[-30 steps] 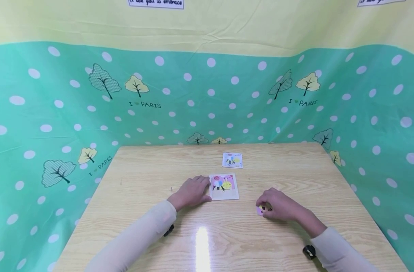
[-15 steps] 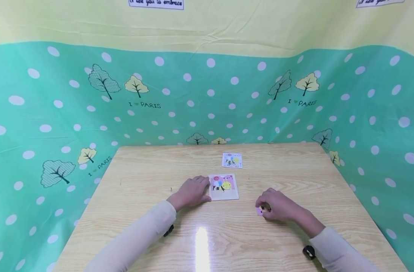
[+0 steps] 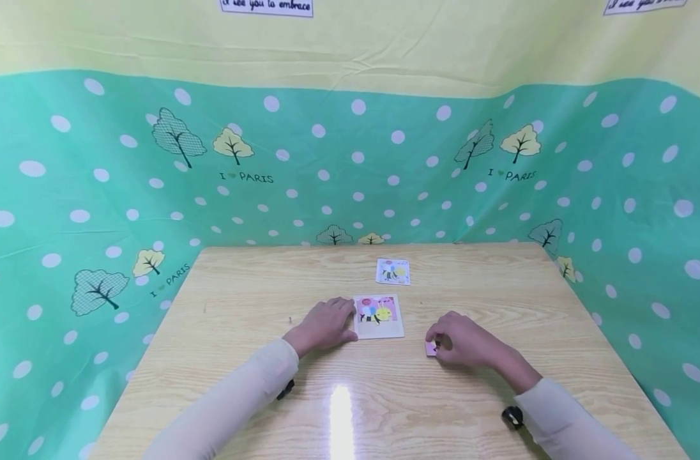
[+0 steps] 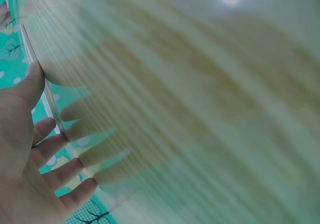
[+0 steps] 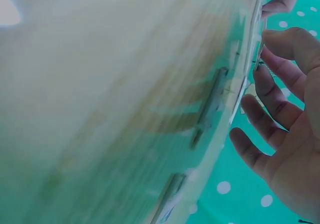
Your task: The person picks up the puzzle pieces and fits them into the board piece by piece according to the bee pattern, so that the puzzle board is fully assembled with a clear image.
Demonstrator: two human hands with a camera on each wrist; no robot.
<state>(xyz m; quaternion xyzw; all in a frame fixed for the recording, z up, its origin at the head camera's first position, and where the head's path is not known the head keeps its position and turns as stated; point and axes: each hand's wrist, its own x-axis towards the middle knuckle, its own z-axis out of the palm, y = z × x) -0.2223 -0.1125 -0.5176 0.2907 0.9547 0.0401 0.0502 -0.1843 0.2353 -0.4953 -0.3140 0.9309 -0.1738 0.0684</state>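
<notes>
A: What has changed?
B: The right hand [image 3: 462, 342], its grip pinching a small pink piece [image 3: 431, 348], has slid left along the bench [image 3: 499, 300] toward the picture board [image 3: 378, 315]

A: And the left hand [image 3: 325, 324]?
B: Still flat, grip relaxed, touching the board's left edge, mid-bench

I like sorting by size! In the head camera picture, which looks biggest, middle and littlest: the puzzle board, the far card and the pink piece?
1. Puzzle board, beside the left hand.
2. Far card; it lies farther away, so its true size is unsure.
3. Pink piece, pinched by the right hand.

"I PARIS", with a small heart between the words, is printed on the green dotted backdrop [image 3: 350, 166] beside the tree drawings. A white sign [image 3: 266, 6] above partly reads "see you to embrace".
</notes>
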